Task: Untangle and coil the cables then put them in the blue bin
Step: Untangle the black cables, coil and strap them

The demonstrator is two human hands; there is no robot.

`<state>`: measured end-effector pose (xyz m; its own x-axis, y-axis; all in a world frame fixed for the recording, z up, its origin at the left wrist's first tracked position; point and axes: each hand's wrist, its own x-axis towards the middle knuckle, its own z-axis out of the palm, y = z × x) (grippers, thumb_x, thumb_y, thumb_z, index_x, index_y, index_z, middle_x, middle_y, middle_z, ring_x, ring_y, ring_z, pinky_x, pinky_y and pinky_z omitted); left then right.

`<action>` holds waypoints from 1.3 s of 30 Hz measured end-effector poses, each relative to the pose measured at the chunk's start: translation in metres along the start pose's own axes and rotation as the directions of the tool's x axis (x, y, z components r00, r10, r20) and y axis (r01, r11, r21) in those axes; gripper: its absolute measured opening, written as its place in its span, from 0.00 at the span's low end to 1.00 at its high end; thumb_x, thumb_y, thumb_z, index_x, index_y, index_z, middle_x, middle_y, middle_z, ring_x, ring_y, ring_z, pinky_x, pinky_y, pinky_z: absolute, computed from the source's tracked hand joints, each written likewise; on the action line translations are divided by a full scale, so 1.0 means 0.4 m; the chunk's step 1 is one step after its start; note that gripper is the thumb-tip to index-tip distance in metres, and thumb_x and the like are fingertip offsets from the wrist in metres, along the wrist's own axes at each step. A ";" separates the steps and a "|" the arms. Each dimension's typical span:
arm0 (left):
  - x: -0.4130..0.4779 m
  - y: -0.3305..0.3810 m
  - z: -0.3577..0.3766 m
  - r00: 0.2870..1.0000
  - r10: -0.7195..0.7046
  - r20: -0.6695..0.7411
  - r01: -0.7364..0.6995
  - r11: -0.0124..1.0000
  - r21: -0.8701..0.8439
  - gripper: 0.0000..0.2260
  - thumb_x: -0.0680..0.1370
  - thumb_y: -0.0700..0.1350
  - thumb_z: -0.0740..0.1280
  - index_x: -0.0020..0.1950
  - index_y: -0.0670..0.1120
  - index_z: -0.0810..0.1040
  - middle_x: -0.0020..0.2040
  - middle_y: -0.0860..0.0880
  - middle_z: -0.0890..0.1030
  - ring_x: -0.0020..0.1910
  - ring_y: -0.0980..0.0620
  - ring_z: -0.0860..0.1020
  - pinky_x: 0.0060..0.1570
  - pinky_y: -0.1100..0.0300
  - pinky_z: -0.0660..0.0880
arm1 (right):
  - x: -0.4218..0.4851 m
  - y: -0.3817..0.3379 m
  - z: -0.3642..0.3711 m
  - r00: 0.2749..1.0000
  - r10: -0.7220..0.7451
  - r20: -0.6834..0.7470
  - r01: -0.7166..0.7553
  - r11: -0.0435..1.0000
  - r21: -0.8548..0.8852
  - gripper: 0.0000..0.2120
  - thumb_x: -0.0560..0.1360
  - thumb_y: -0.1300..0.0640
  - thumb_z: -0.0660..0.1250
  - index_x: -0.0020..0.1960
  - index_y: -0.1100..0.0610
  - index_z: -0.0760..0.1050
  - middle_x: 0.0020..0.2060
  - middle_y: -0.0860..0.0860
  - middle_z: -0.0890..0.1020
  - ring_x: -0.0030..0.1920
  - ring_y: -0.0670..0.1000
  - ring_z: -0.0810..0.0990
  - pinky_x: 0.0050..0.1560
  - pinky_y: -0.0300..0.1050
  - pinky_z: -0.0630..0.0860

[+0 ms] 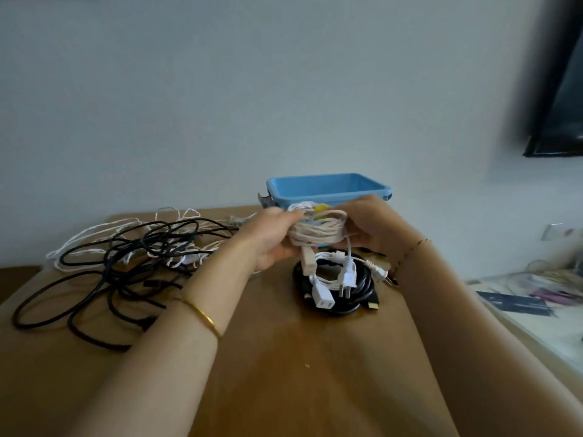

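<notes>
Cream cable coil (317, 231): held in the air at mid-frame, just in front of the blue bin (315, 197) and above the finished coils (334, 285) on the table (299, 357).

- Grip: left hand (271, 238) cups the coil's left side, fingers (284, 216) curled over its top edge. Right hand (369, 225) wraps the right side. Both hold the bundle.
- Handling, as judged: thin cord, light and soft. The loops look springy and likely to slacken if pressure comes off. A plug end hangs free below the bundle and could snag on the coils beneath.
- Best hold looks to be across the whole bunch of loops, pinching them together, not by the dangling plug.
- Bin: open top, at the far edge of the table, close behind the hands. Its inside is not visible from here.
- Tangle (132, 257): black and white cords in a loose heap, left of centre, well apart from the bin and not yet sorted.
- Surface: brown, smooth table with a slight sheen. Cords would probably slide on it easily.
- Room: plain pale wall (220, 89) behind; dark framed panel (561, 99) at upper right, blurred; pale side surface (536, 313) at lower right carrying cluttered items too blurred to name.
</notes>
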<state>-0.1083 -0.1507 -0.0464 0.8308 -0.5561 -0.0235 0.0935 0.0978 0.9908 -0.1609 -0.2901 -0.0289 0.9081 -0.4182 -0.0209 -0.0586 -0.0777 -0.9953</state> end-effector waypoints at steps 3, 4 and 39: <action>0.039 -0.053 0.018 0.990 -0.093 -0.111 0.107 0.985 0.135 0.10 0.81 0.40 0.61 0.61 0.37 0.74 0.53 0.40 0.81 0.51 0.45 0.81 0.50 0.50 0.79 | 0.034 0.056 -0.007 0.997 0.001 -0.083 -0.015 0.985 -0.173 0.10 0.70 0.64 0.73 0.43 0.71 0.77 0.32 0.59 0.76 0.31 0.55 0.79 0.39 0.56 0.82; 0.044 -0.066 0.022 0.984 -0.106 -0.144 0.129 0.979 0.158 0.11 0.81 0.40 0.62 0.62 0.37 0.74 0.55 0.40 0.80 0.52 0.45 0.80 0.50 0.51 0.79 | 0.043 0.073 -0.008 0.994 -0.028 -0.103 0.000 0.965 -0.264 0.14 0.68 0.61 0.75 0.45 0.72 0.78 0.33 0.58 0.76 0.34 0.55 0.78 0.44 0.57 0.82; -0.262 -0.035 -0.463 0.959 -0.163 -0.232 0.238 0.018 0.971 0.16 0.74 0.43 0.70 0.60 0.53 0.72 0.60 0.51 0.70 0.54 0.52 0.72 0.48 0.60 0.73 | -0.004 0.137 0.424 0.737 -0.203 0.645 0.676 0.226 -0.701 0.08 0.75 0.59 0.65 0.50 0.62 0.78 0.47 0.57 0.80 0.48 0.57 0.78 0.51 0.54 0.76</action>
<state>-0.0951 0.0592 -0.0823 0.9089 -0.3575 -0.2145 -0.3332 -0.9321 0.1416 -0.0954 -0.1402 -0.0995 0.9483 0.2916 0.1253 0.3102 -0.9350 -0.1719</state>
